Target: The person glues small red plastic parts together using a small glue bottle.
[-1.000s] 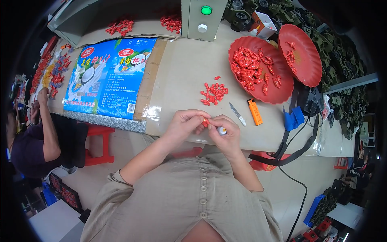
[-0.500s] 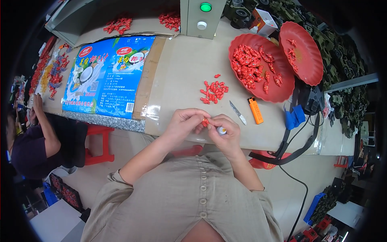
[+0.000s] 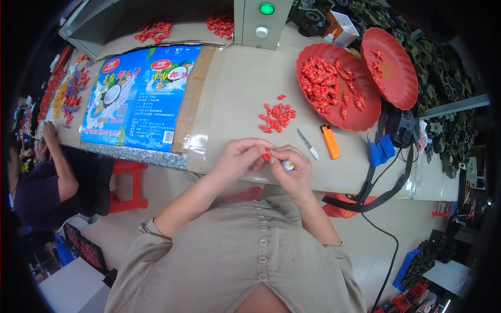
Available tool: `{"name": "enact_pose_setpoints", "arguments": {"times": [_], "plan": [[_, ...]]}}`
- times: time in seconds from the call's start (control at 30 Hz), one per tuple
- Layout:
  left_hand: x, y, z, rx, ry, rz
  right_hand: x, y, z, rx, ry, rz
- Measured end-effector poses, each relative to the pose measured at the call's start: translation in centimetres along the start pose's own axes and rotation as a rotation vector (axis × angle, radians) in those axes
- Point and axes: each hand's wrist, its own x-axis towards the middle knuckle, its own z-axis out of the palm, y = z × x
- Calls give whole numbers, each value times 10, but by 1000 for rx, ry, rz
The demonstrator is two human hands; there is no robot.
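At the table's near edge, my left hand (image 3: 239, 159) pinches a small, glossy red piece (image 3: 266, 155) between thumb and forefinger. My right hand (image 3: 294, 173) meets it from the other side, fingertips closed at the same piece. Tucked in my right hand is a small white tube (image 3: 287, 165) with a yellowish end, its body mostly hidden by the fingers. Just beyond my hands lies a loose pile of similar red pieces (image 3: 277, 117). A thin blade (image 3: 308, 144) and an orange lighter (image 3: 331, 142) lie to the right of the pile.
Two red scalloped plates (image 3: 364, 118) at the right hold more red pieces. A black strap with a cable (image 3: 389, 202) hangs over the right edge. A blue printed cardboard sheet (image 3: 136, 128) covers the left side. Another person (image 3: 44, 180) sits at far left, beside a red stool (image 3: 128, 190).
Both hands stay together at nearly the same spot. The red piece shows slightly more between the fingertips, and the white tube has turned a little in my right hand.
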Motion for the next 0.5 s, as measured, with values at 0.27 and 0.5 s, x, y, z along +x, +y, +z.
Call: {"name": "enact_pose_setpoints", "arguments": {"times": [0.27,0.5], "plan": [[-1,-1,-4,32,-75,44,0,1,2,49,15,56],[1,-6,-2,115,-56,73,-1,3,1,71,26,41]]}}
